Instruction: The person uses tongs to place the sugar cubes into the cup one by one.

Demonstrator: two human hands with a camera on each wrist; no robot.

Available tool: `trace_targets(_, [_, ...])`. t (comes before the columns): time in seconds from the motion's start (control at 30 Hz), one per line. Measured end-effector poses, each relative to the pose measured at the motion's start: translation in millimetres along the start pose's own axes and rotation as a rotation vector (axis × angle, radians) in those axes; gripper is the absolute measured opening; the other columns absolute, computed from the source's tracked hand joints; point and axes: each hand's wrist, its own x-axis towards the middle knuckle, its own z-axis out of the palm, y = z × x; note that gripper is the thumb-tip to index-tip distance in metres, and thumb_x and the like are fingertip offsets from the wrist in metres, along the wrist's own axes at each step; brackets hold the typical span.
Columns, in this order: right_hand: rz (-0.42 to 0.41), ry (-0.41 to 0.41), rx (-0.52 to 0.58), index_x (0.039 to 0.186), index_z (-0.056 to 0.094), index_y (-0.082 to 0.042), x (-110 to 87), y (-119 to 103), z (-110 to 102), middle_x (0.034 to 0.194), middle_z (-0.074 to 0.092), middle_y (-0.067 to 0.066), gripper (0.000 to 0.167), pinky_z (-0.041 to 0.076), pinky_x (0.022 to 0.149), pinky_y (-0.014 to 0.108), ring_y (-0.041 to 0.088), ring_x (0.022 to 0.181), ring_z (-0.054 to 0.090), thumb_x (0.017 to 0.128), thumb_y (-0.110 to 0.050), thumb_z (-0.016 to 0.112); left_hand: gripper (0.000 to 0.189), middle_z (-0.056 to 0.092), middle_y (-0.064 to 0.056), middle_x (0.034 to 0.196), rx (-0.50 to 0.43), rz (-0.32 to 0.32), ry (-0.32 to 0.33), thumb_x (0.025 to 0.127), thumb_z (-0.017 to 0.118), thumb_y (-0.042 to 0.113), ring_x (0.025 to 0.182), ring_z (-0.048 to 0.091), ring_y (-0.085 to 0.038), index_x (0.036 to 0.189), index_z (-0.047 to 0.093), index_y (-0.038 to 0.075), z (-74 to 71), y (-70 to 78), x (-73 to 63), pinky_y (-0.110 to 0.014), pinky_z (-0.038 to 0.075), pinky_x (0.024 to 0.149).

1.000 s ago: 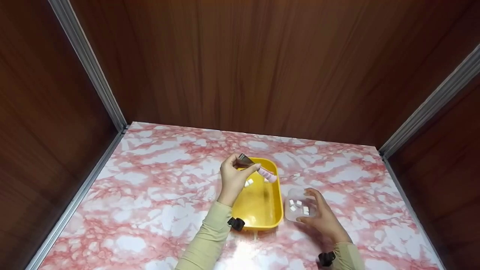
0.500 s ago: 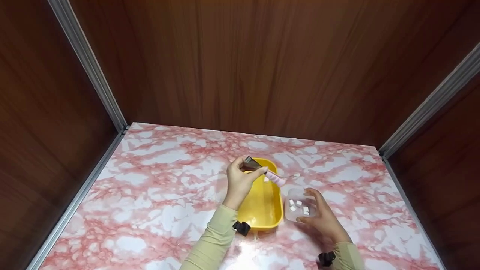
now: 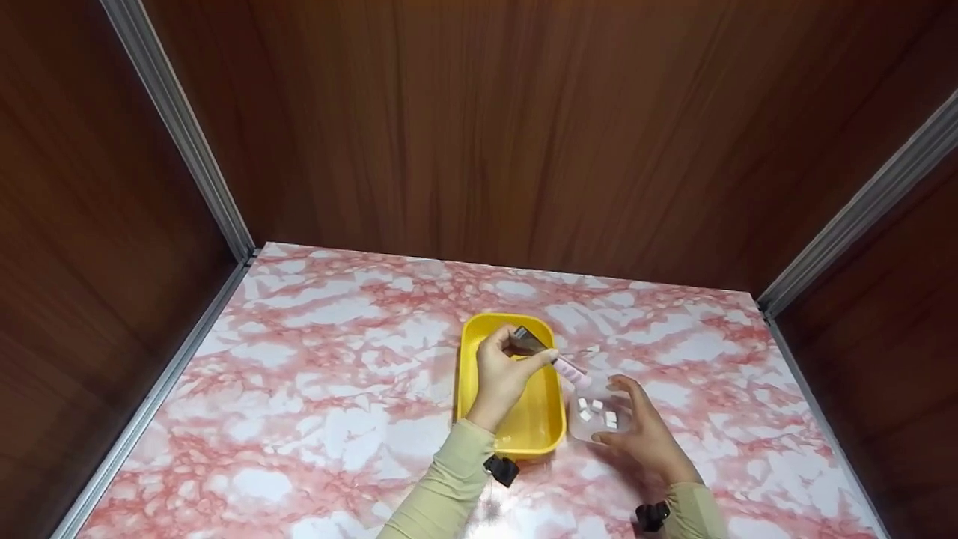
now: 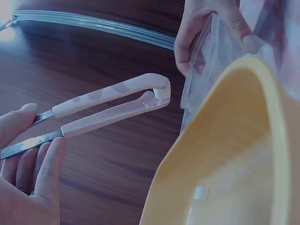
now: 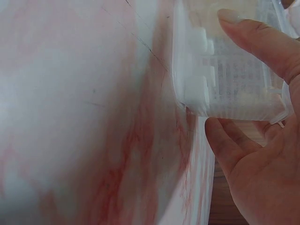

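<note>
My left hand [image 3: 503,378] pinches metal-and-pink tongs [image 4: 108,96] by their metal end. Between the pink tips sits a small white cube [image 4: 161,93]. In the head view the tongs' tips reach over the right rim of a yellow tray [image 3: 557,419], toward a clear plastic container [image 3: 576,430]. My right hand [image 3: 650,438] grips that container by its sides, fingers at the far side and thumb at the near side. Several white cubes [image 3: 596,405] lie in the container. One white cube [image 4: 201,193] shows in the yellow tray in the left wrist view.
Both vessels stand side by side on a red-and-white marbled table [image 3: 337,389]. A small white piece [image 3: 593,349] lies beyond the clear container. Dark wood panels [image 3: 479,135] with metal edge strips enclose the table at the back and sides.
My left hand has moved right and slightly toward me, carrying the tongs from over the yellow tray to the clear container's edge. My right hand and the container have stayed still.
</note>
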Motion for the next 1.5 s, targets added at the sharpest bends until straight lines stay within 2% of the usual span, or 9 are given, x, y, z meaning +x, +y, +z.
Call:
trace_targets(0.1, [0.004, 0.001, 0.009, 0.141, 0.032, -0.019, 0.0, 0, 0, 0.143, 0.038, 0.019, 0.099, 0.037, 0.104, 0.049, 0.038, 0.129, 0.041, 0.061, -0.003, 0.087, 0.027, 0.062, -0.014, 0.076, 0.003, -0.006, 0.001, 0.067, 0.082, -0.007, 0.073, 0.061, -0.027, 0.08, 0.059, -0.008, 3.1, -3.1, -2.4, -0.039, 0.057, 0.068])
trace_targets(0.33, [-0.02, 0.004, 0.042, 0.142, 0.032, -0.017, -0.4, -3, 0, 0.144, 0.037, 0.015, 0.096, 0.033, 0.106, 0.05, 0.035, 0.13, 0.039, 0.064, 0.001, 0.086, 0.03, 0.061, -0.024, 0.077, -0.009, -0.016, -0.002, 0.067, 0.083, -0.005, 0.073, 0.061, -0.031, 0.08, 0.057, -0.011, 8.3, -8.8, -7.8, -0.044, 0.056, 0.069])
trace_targets(0.77, [0.024, -0.001, 0.06, 0.142, 0.03, -0.015, -1.8, -6, 3, 0.147, 0.033, 0.016, 0.098, 0.04, 0.101, 0.049, 0.038, 0.131, 0.038, 0.063, 0.002, 0.086, 0.027, 0.062, -0.023, 0.076, -0.023, -0.02, -0.016, 0.066, 0.082, -0.007, 0.072, 0.062, -0.032, 0.079, 0.058, -0.01, 14.2, -21.0, -17.8, -0.037, 0.057, 0.068])
trace_targets(1.0, [0.005, -0.007, 0.077, 0.143, 0.03, -0.015, -1.7, -5, 2, 0.147, 0.032, 0.015, 0.097, 0.041, 0.101, 0.049, 0.038, 0.131, 0.037, 0.064, 0.005, 0.084, 0.028, 0.061, -0.026, 0.075, -0.017, -0.025, -0.014, 0.065, 0.082, -0.009, 0.07, 0.061, -0.033, 0.078, 0.058, -0.011, 16.1, -24.9, -20.3, -0.035, 0.056, 0.066])
trace_targets(1.3, [0.005, -0.012, 0.1, 0.143, 0.03, -0.015, -1.2, -5, 1, 0.148, 0.03, 0.016, 0.097, 0.041, 0.101, 0.048, 0.037, 0.132, 0.036, 0.065, 0.003, 0.085, 0.027, 0.061, -0.022, 0.073, -0.013, -0.065, 0.005, 0.063, 0.082, -0.01, 0.071, 0.061, -0.036, 0.075, 0.058, -0.009, 18.8, -24.5, -23.4, -0.037, 0.056, 0.066])
trace_targets(1.5, [0.007, -0.007, 0.092, 0.143, 0.03, -0.015, -1.5, -4, 1, 0.147, 0.032, 0.017, 0.098, 0.038, 0.103, 0.05, 0.039, 0.133, 0.035, 0.064, 0.003, 0.085, 0.028, 0.061, -0.019, 0.073, -0.022, -0.092, 0.001, 0.063, 0.081, -0.012, 0.072, 0.061, -0.032, 0.075, 0.056, -0.01, 19.9, -26.9, -25.5, -0.038, 0.056, 0.067])
